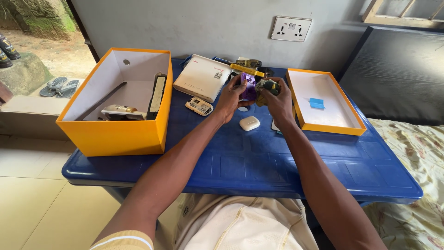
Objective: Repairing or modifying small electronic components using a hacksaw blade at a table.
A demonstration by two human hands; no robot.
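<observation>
Head view: our left hand (232, 98) is clamped on a purple gadget (248, 86), raised off the blue table (259, 157). Our right hand (276, 99) grips a dark bundle (268, 86) at its 3 o'clock. A white case (249, 123) lies at 6, the orange box (121, 104) at 9.

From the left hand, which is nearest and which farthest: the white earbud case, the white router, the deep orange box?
1. Earbud case, just below-right of the left hand.
2. Router, up-left.
3. Orange box, far left.
</observation>
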